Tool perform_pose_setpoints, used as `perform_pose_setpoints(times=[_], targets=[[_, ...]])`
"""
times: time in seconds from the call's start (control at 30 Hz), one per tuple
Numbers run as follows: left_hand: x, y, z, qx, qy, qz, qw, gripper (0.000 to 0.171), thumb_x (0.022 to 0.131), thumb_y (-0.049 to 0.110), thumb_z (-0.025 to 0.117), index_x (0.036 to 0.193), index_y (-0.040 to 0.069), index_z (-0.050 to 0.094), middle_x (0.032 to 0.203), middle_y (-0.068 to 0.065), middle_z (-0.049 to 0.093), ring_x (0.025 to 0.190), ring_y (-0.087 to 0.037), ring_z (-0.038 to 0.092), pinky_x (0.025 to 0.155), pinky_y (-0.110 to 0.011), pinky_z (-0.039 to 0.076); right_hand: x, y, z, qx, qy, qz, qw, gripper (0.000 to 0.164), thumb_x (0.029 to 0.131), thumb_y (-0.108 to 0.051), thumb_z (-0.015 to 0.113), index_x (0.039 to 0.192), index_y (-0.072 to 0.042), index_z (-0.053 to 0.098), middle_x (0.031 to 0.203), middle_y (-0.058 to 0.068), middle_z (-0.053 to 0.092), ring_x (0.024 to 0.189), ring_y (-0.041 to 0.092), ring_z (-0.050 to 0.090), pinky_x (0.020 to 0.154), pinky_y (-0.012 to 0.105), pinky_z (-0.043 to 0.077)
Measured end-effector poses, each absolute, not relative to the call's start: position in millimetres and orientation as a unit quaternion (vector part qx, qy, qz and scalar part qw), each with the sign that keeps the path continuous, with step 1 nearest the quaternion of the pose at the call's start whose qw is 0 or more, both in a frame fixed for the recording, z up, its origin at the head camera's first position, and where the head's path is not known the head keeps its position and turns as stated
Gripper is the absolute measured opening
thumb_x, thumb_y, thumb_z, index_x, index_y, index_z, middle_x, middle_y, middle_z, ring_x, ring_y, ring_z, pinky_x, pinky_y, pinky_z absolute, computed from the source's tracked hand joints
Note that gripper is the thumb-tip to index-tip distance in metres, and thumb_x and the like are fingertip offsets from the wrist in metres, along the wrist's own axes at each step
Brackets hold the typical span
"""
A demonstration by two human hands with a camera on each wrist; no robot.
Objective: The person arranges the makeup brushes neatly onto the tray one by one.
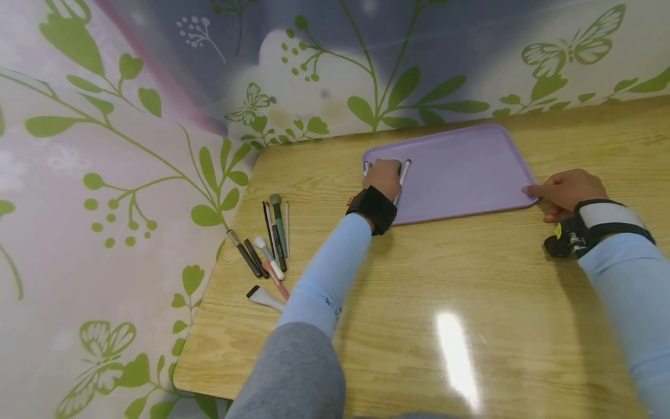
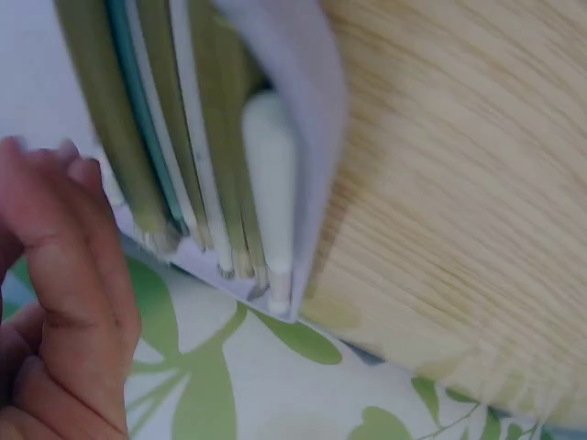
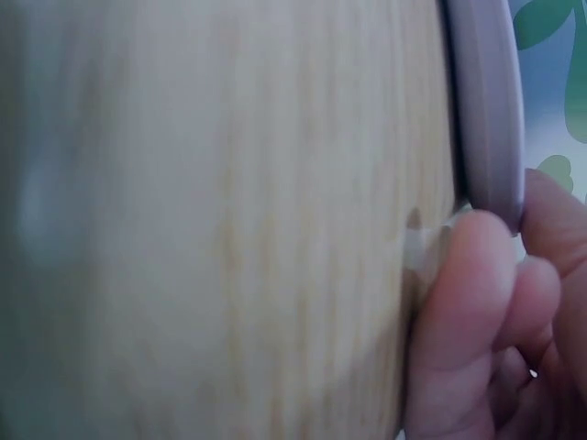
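A lilac tray point(image 1: 460, 169) lies on the table near the wall. My left hand point(image 1: 384, 177) is over its left end, beside a row of makeup brushes point(image 2: 206, 137) lying side by side along the tray's short wall. In the left wrist view the fingers point(image 2: 64, 229) are loosely bent next to the brushes, with nothing seen between them. A white-handled brush point(image 1: 403, 177) shows just right of this hand. At the tray's near right corner, my right hand point(image 1: 570, 189) pinches the rim, thumb on top and fingers below the edge.
Several more makeup brushes point(image 1: 277, 233) lie loose on the wooden table point(image 1: 419, 279) at the left, near its edge. A pale flat-headed brush point(image 1: 264, 297) is partly behind my left sleeve. A patterned wall point(image 1: 324, 75) borders the table's back and left.
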State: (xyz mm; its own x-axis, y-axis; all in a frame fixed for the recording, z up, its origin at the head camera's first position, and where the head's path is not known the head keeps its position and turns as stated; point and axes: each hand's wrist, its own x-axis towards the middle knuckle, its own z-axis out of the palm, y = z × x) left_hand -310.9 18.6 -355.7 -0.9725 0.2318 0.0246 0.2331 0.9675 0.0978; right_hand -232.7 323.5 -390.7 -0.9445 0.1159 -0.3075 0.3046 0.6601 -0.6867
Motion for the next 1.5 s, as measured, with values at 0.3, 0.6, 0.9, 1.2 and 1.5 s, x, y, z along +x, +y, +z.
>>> perform_pose_setpoints(times=[0.3, 0.6, 0.9, 1.2, 1.5], targets=[[-319.8, 8.2, -350.0, -0.102, -0.994, -0.033, -0.009, 0.032, 0.076, 0.031, 0.060, 0.097, 0.008, 0.059, 0.093, -0.007, 0.062, 0.080, -0.018, 0.059, 0.060, -0.029, 0.049, -234.8, 328.6, -386.2, 0.123, 0.904, -0.397, 0.104, 0.060, 0.064, -0.062, 0.056, 0.079, -0.004, 0.055, 0.047, -0.001, 0.054, 0.046, 0.017, 0.058, 0.048, 0.034, 0.048], [-320.6, 10.7, -365.8, -0.116, -0.993, -0.020, -0.031, 0.028, 0.078, 0.031, 0.058, 0.093, 0.007, 0.063, 0.098, -0.008, 0.062, 0.087, -0.020, 0.059, 0.066, -0.028, 0.049, -234.3, 325.8, -392.4, 0.119, 0.901, -0.401, 0.117, 0.053, 0.065, -0.061, 0.055, 0.072, -0.009, 0.053, 0.046, 0.000, 0.052, 0.047, 0.018, 0.060, 0.050, 0.034, 0.048], [-318.6, -0.1, -360.2, -0.037, -0.998, -0.045, -0.037, 0.028, 0.083, 0.022, 0.050, 0.109, 0.010, 0.054, 0.103, -0.008, 0.058, 0.081, -0.019, 0.060, 0.057, -0.032, 0.049, -235.0, 324.0, -393.8, 0.117, 0.903, -0.397, 0.114, 0.057, 0.064, -0.062, 0.056, 0.074, -0.006, 0.054, 0.045, -0.001, 0.052, 0.047, 0.018, 0.059, 0.049, 0.034, 0.048], [-400.0, -22.4, -451.9, -0.129, -0.989, -0.067, 0.000, 0.024, 0.082, 0.014, 0.037, 0.084, 0.007, 0.060, 0.072, -0.008, 0.060, 0.052, -0.016, 0.053, 0.041, -0.028, 0.040, -231.7, 323.2, -391.2, 0.123, 0.898, -0.408, 0.111, 0.056, 0.064, -0.061, 0.057, 0.076, -0.006, 0.054, 0.046, 0.000, 0.051, 0.047, 0.019, 0.059, 0.050, 0.034, 0.048], [-403.3, -118.0, -408.2, -0.057, -0.993, -0.106, 0.006, 0.023, 0.069, 0.012, 0.050, 0.046, 0.013, 0.048, 0.052, -0.001, 0.051, 0.046, -0.016, 0.044, 0.042, -0.028, 0.038, -232.6, 313.8, -393.7, 0.109, 0.899, -0.404, 0.130, 0.054, 0.067, -0.060, 0.055, 0.077, -0.006, 0.054, 0.046, -0.001, 0.051, 0.048, 0.018, 0.060, 0.051, 0.033, 0.048]])
